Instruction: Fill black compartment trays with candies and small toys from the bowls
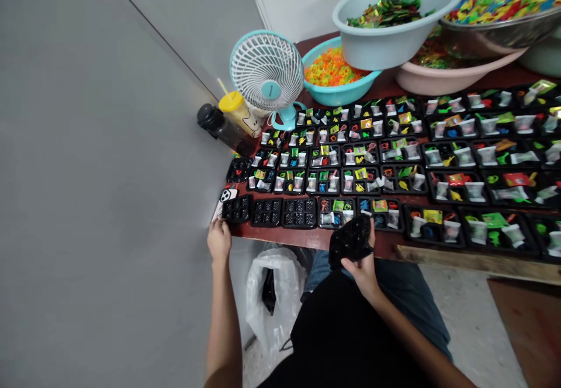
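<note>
My left hand (219,239) rests at the table's left corner with its fingers curled on the edge of an empty black tray (236,208). My right hand (364,264) holds a small stack of empty black compartment trays (349,239) just off the table's front edge. Two more empty trays (283,212) lie in the front row to the right of the first. Beyond them, rows of black trays (394,160) hold small coloured toys and clear packets.
A small teal desk fan (268,75) and two drink bottles (230,120) stand at the back left by the grey wall. Basins of coloured pieces (394,17) sit at the back. A phone (223,199) lies at the corner. A white plastic bag (272,294) hangs below the table.
</note>
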{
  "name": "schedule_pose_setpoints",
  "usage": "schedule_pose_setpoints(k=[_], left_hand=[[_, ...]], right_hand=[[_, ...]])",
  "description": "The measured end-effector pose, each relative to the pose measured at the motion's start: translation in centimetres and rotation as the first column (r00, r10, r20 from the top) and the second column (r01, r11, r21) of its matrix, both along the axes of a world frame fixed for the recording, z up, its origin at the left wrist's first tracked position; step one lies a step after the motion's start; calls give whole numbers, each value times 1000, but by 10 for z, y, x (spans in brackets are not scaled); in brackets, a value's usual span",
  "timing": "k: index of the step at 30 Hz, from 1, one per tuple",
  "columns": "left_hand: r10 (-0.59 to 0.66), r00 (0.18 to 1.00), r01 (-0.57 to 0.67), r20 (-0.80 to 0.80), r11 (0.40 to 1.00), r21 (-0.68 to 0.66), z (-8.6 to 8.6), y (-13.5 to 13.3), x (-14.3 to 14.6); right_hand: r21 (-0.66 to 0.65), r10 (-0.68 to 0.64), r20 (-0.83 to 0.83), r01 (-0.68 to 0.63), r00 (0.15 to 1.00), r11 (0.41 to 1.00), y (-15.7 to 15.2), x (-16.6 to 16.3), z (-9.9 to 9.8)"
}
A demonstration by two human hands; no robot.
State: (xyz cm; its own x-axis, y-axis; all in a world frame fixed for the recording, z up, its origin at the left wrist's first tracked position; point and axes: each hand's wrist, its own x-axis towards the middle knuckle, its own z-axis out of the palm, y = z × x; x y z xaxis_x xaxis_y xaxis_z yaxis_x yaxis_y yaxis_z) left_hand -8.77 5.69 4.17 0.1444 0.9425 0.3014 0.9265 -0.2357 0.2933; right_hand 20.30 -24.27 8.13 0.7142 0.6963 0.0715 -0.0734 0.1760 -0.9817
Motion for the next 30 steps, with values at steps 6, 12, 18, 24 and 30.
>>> schedule_pose_setpoints(k=[6,12,18,24,30], left_hand=[[-25,999,26,48,999,-22,-5,3,3],[-97,992,98,84,995,-17,-6,6,9],[-492,778,510,391,858,63,52,-79,86],[-847,278,958,453,282,-60,89,-180,156],[-456,748,395,483,890,229,87,-99,95]], right_hand=[[-19,22,-21,-23,1000,1000,0,-5,-6],[-11,14,-43,-15,999,1000,0,-3,-7],[-3,85,-131,-86,988,996,8,-11,-4],[105,179,-272,-156,945,982,21,-15,22],[32,203,246,-217,948,976,3,21,26]])
